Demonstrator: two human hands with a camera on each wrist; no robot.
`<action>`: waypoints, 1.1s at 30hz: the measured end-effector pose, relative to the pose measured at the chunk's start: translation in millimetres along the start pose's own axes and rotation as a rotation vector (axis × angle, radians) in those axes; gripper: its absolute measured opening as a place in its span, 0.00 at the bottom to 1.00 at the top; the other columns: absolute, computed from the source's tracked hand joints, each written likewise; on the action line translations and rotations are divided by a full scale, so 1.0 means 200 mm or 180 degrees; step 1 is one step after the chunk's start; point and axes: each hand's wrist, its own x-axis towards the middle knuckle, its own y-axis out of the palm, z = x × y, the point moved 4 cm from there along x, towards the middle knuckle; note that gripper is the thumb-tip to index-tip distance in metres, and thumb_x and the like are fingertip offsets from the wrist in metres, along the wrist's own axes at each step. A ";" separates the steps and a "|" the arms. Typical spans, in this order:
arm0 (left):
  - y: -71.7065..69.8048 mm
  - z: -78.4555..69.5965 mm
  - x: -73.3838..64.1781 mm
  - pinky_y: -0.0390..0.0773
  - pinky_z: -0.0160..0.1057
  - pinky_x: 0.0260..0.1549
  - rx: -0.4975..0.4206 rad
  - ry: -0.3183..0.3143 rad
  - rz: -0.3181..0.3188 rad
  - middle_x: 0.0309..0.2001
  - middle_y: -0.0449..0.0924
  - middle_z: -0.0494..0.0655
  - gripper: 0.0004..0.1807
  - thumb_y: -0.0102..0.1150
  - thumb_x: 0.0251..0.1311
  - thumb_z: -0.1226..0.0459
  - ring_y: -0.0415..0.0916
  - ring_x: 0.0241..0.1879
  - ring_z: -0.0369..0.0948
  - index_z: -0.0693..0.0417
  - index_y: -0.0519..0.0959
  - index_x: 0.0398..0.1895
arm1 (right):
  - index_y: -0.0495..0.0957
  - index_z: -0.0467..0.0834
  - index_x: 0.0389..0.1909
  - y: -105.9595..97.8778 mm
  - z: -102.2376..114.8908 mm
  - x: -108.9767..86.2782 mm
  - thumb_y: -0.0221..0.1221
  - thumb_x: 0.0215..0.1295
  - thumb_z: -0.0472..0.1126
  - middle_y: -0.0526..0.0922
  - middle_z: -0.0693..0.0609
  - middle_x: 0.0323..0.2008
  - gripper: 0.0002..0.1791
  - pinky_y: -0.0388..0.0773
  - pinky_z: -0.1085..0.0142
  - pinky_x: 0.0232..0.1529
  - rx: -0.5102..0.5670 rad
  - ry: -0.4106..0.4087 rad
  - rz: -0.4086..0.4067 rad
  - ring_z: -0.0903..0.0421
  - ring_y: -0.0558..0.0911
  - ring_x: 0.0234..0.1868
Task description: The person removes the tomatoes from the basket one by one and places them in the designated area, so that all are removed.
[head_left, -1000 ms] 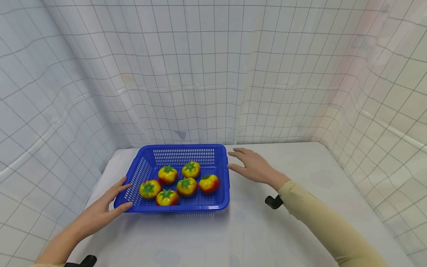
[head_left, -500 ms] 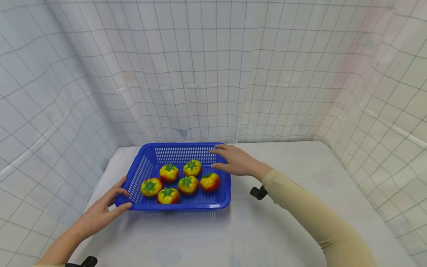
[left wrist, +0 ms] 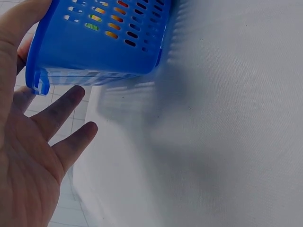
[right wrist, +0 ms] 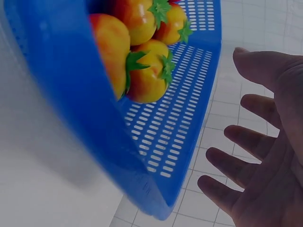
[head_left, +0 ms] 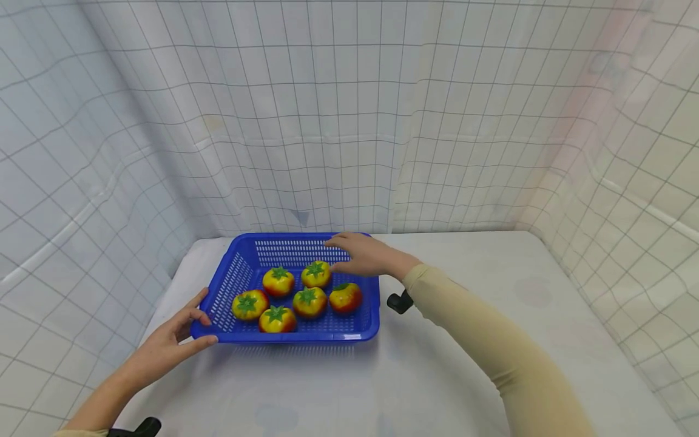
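A blue perforated plastic basket [head_left: 295,338] stands on the white table and holds several yellow-and-red tomatoes [head_left: 309,302] with green leafy tops. At its near left corner my left hand [head_left: 164,346] pinches the rim, thumb on the near outer side and a finger bent over the edge; in the left wrist view the hand's other fingers [left wrist: 76,143] spread outside the basket. My right hand [head_left: 363,255] hangs over the basket's far right part, fingers spread and holding nothing. Its thumb is close to the far right tomato [head_left: 316,274] in the head view.
White cloth curtains [head_left: 349,139] with a grid pattern enclose the table's back and both sides. The white tabletop [head_left: 469,340] extends in front of the basket and to its right.
From beside the basket, my right hand has moved left over its far right part. A finger of my left hand has bent over the rim. The basket and tomatoes stay put.
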 end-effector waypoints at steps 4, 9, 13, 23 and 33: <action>0.00 -0.01 -0.01 0.65 0.17 0.52 -0.0141 -0.0036 0.0073 0.82 0.42 0.57 0.12 0.65 0.69 0.62 0.60 0.72 0.64 0.54 0.73 0.47 | 0.66 0.52 0.75 0.00 0.02 0.05 0.60 0.73 0.54 0.66 0.50 0.75 0.32 0.62 0.52 0.73 0.0234 -0.0006 0.0072 0.50 0.64 0.75; 0.01 0.01 -0.01 0.71 0.20 0.51 -0.0276 -0.0113 0.0107 0.83 0.40 0.56 0.10 0.65 0.69 0.61 0.59 0.74 0.56 0.54 0.76 0.46 | 0.66 0.51 0.75 0.01 0.04 0.10 0.62 0.72 0.49 0.66 0.48 0.75 0.33 0.60 0.52 0.74 0.0446 -0.0002 0.0209 0.49 0.62 0.76; 0.01 0.01 -0.02 0.77 0.26 0.48 -0.0264 -0.0129 0.0075 0.83 0.42 0.54 0.08 0.66 0.69 0.60 0.61 0.64 0.21 0.52 0.78 0.44 | 0.66 0.50 0.75 0.02 0.05 0.15 0.63 0.72 0.46 0.66 0.48 0.75 0.33 0.60 0.53 0.74 0.0485 0.0037 0.0312 0.50 0.62 0.76; -0.01 -0.01 -0.02 0.77 0.26 0.47 -0.0245 -0.0171 0.0047 0.83 0.42 0.52 0.08 0.65 0.69 0.60 0.63 0.70 0.46 0.53 0.80 0.44 | 0.64 0.51 0.76 0.07 0.02 0.23 0.64 0.71 0.46 0.62 0.49 0.77 0.35 0.57 0.51 0.75 0.0667 0.0320 0.0578 0.49 0.60 0.77; 0.00 0.01 -0.02 0.70 0.21 0.51 -0.0471 -0.0317 0.0188 0.83 0.38 0.51 0.08 0.66 0.68 0.60 0.48 0.73 0.73 0.54 0.82 0.45 | 0.64 0.49 0.76 0.12 -0.03 0.27 0.66 0.68 0.43 0.63 0.46 0.77 0.38 0.57 0.47 0.74 0.0878 0.0527 0.0645 0.47 0.61 0.77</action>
